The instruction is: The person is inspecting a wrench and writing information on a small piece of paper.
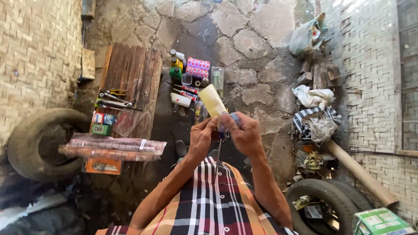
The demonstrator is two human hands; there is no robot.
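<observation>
My left hand point(201, 137) pinches the lower end of a pale yellow card pack point(212, 101) that stands tilted up and to the left. My right hand point(246, 132) is closed round the blue handle of a screwdriver point(221, 138), whose thin shaft hangs down between the two hands. Both hands are raised in front of my chest, above the stone floor. What the pack holds is hidden from view.
A wooden board point(130, 72) on the left carries pliers point(114, 99), small boxes and long wrapped packs point(114, 148). Bottles, pink packs and tubes point(191, 72) lie on the cracked stone floor. Tyres sit at the left point(32, 141) and lower right point(324, 200); rags point(315, 113) lie by the woven wall.
</observation>
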